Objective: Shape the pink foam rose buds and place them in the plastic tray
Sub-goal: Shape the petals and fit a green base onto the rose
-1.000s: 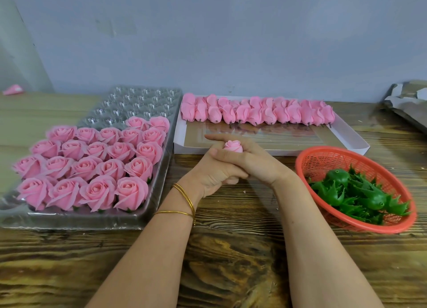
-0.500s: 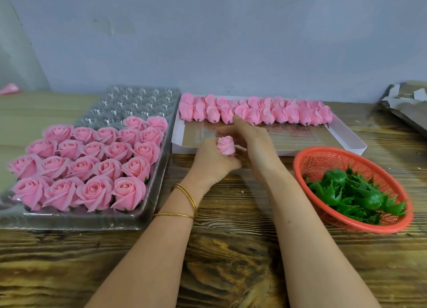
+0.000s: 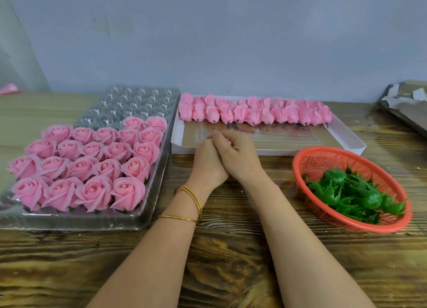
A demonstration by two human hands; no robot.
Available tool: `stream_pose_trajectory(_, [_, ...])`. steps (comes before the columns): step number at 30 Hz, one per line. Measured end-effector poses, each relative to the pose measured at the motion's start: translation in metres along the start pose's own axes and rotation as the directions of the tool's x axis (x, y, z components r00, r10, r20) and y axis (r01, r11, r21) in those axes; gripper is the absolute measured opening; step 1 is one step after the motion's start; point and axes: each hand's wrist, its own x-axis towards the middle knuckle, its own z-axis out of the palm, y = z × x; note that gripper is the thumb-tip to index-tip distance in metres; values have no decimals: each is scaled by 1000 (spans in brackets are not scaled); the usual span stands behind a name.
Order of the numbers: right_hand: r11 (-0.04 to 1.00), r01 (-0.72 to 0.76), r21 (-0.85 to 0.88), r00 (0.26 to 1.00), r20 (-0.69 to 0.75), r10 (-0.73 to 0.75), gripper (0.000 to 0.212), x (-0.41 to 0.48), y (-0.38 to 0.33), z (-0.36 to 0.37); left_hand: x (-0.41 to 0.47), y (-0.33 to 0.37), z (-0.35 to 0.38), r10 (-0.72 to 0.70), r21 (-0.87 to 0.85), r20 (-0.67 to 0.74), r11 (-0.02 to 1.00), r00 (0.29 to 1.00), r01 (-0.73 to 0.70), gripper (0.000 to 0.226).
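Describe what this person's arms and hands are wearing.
No sleeves or gloves in view: both forearms are bare. Behind the left hand, the wrist carries thin gold bangles, one sitting farther up the forearm. The right hand and wrist show no jewellery.

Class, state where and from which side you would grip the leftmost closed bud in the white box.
Probably pinch the leftmost closed bud across its tapered near end, coming from above and the front. It lies flat in the white box, narrow end toward the person, with a neighbour crowding its right flank.
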Motion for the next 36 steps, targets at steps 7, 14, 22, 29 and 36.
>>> stream_pose_trajectory(7, [987, -123, 99, 986, 121, 111, 26, 0, 1, -1, 2, 0, 0, -2, -9, -31, 1000, 1000, 2, 18])
stream_pose_trajectory(14, [952, -234, 195, 956, 225, 188, 47, -5, -5, -8, 3, -2, 0, 65, -2, -120, 998, 991, -66, 44])
stream_pose_trajectory(22, [841, -347, 416, 922, 314, 226, 32, -7, -11, -13, 5, -5, -3, -64, -168, -148, 985, 987, 38, 33])
stream_pose_trajectory(29, [468, -515, 718, 851, 361, 383, 39, 6, -4, -22, 5, -2, -7, -162, -538, -128, 840, 979, 69, 28])
stream_pose_trajectory(36, [302, -609, 733, 784, 499, 369, 28, 6, 0, -25, 8, -8, -7, -209, -672, -120, 737, 970, 76, 27])
